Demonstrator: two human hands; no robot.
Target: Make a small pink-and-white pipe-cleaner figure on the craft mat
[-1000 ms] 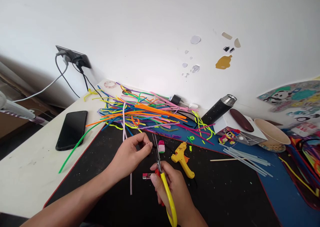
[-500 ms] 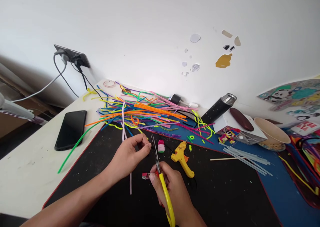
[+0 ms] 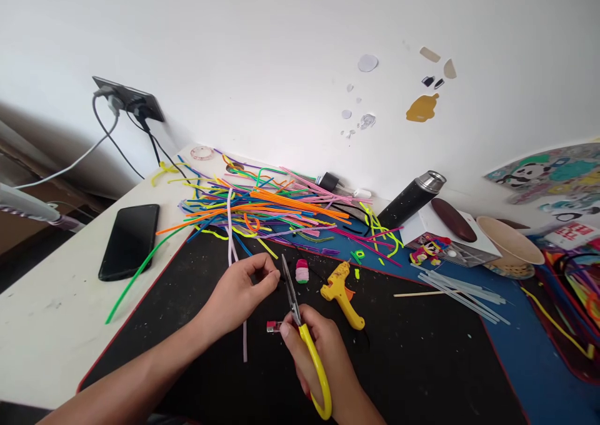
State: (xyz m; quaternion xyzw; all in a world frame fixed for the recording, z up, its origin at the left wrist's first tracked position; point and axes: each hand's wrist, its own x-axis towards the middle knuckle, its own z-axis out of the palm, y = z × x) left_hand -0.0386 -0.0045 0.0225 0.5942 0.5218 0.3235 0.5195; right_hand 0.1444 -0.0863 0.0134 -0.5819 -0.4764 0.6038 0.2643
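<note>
My left hand (image 3: 246, 287) is pinched, thumb against forefinger; a tiny dark bit shows at the fingertips, too small to name. A lilac pipe cleaner (image 3: 244, 344) passes behind this hand, showing above and below it; whether the hidden fingers grip it I cannot tell. My right hand (image 3: 323, 344) is wrapped around yellow-handled scissors (image 3: 319, 375), whose blades point up and away, close to the left fingertips. A small red and silver piece (image 3: 273, 327) sticks out beside the right thumb. Beyond the blades stands a small pink and red wrapped roll (image 3: 302, 271).
A yellow glue gun (image 3: 344, 297) lies on the black mat (image 3: 412, 362). Behind is a heap of coloured pipe cleaners (image 3: 272, 206). A phone (image 3: 130, 240) lies left. Right are a black flask (image 3: 410, 200), a white box (image 3: 469, 240), a bowl (image 3: 509, 244) and glue sticks (image 3: 464, 294).
The scissors have turned slightly in my right hand, and their blade tips, a little apart before, now look together. My left hand keeps its pinch, and the view has shifted slightly.
</note>
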